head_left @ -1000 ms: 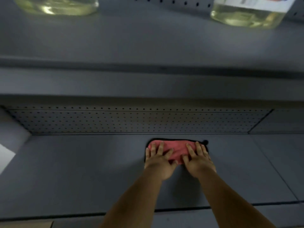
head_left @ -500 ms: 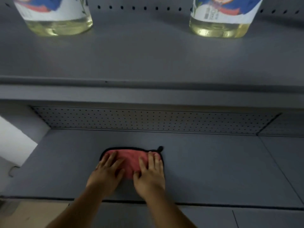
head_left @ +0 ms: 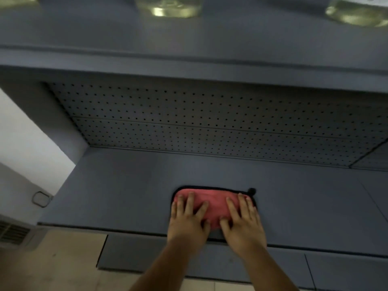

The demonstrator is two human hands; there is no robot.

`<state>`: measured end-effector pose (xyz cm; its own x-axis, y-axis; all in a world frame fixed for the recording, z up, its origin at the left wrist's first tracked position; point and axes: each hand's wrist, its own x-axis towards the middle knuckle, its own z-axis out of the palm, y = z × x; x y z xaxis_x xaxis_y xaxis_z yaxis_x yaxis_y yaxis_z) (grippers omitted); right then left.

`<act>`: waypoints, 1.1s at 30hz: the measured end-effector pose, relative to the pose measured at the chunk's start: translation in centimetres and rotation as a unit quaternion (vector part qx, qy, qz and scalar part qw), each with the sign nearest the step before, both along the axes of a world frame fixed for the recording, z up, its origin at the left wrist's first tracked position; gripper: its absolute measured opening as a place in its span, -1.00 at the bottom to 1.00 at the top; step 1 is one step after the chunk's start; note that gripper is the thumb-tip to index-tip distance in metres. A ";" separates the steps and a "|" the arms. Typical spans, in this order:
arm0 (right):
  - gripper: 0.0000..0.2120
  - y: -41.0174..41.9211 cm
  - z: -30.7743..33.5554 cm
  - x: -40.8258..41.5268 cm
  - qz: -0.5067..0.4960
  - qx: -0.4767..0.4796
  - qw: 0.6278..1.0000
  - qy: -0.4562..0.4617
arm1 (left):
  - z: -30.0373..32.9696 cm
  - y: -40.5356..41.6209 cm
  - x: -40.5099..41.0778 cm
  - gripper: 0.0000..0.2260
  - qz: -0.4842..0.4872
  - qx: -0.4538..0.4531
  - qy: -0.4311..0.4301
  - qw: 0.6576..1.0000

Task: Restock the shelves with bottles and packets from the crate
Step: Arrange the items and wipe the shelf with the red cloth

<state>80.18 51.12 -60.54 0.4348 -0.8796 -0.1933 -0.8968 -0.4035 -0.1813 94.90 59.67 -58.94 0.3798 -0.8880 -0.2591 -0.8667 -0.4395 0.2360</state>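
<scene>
Both hands, left hand (head_left: pixel 190 220) and right hand (head_left: pixel 241 222), are pressing flat-fingered on the red cloth (head_left: pixel 212 201), likely wiping the lower shelf (head_left: pixel 126 185) before restocking.

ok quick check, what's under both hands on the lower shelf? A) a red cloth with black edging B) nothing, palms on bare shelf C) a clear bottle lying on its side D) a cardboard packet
A: the left hand and right hand both press flat, fingers straight, on a red cloth with a black edge lying on the lower shelf; the bottles stand on the shelf above.
</scene>
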 end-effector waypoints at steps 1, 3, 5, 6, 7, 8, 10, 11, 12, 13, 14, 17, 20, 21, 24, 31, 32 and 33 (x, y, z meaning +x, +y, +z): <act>-0.22 0.4 0.2 0.1 0.001 0.009 1.000 0.020 | -0.2 0.1 0.1 -0.26 -0.005 -0.003 0.007 1.000; -0.17 1.9 0.1 1.3 -0.012 -0.001 1.000 0.008 | -0.5 0.8 1.3 -0.22 -0.027 0.003 0.010 1.000; -0.19 4.0 0.0 3.4 -0.031 -0.007 0.999 0.010 | -0.6 2.3 3.4 -0.20 -0.046 0.009 0.008 0.999; -0.23 5.2 -0.2 4.6 -0.033 -0.025 0.999 0.012 | -0.6 3.4 4.6 -0.20 -0.050 0.012 0.005 0.999; -0.29 6.3 -0.4 5.9 -0.034 -0.037 0.999 0.000 | -0.6 4.6 6.1 -0.21 -0.051 0.006 -0.002 0.999; -0.34 7.7 -0.5 7.4 -0.032 -0.042 0.999 -0.012 | -0.6 6.0 7.7 -0.22 -0.048 0.002 -0.005 0.999; -0.38 10.5 -0.8 11.0 -0.011 -0.036 0.999 -0.036 | -0.7 9.0 11.6 -0.26 -0.035 -0.002 -0.013 0.999; -0.38 11.9 -0.8 13.1 0.002 -0.031 0.998 -0.048 | -0.7 10.4 13.6 -0.31 -0.034 -0.012 -0.023 0.999; -0.39 13.2 -0.6 15.3 0.009 -0.034 0.998 -0.056 | -0.8 11.9 15.7 -0.38 -0.030 -0.015 -0.016 0.999; -0.39 14.6 -0.7 17.5 0.016 -0.037 0.997 -0.064 | -0.8 13.4 17.8 -0.43 -0.026 -0.013 -0.003 1.000; -0.40 15.9 -0.7 19.8 0.021 -0.036 0.997 -0.068 | -1.0 14.9 20.0 -0.44 -0.020 -0.014 -0.003 1.000; -0.42 19.5 -0.6 26.2 0.035 -0.017 0.996 -0.075 | -1.0 18.8 25.8 -0.33 0.037 -0.008 -0.024 0.999; -0.43 21.8 -0.4 31.8 0.053 0.009 0.996 -0.064 | -0.9 21.4 30.2 -0.24 0.078 -0.011 -0.037 0.996; -0.43 22.3 -0.4 33.1 0.060 0.012 0.996 -0.061 | -0.7 21.9 31.0 -0.22 0.096 -0.005 -0.035 0.995; -0.44 22.6 -0.2 34.8 0.076 0.027 0.995 -0.058 | -0.4 22.2 31.8 -0.23 0.119 -0.008 -0.020 0.993; -0.30 18.2 0.4 29.0 0.070 0.034 0.995 -0.056 | -0.6 18.4 28.0 -0.26 0.042 -0.019 -0.013 0.999; -0.24 17.1 0.7 27.7 0.065 0.046 0.996 -0.047 | -0.7 17.7 27.3 -0.27 0.027 -0.017 -0.012 0.999; -0.20 16.1 1.1 26.4 0.059 0.045 0.997 -0.038 | -0.8 16.9 26.4 -0.29 0.010 -0.013 -0.015 1.000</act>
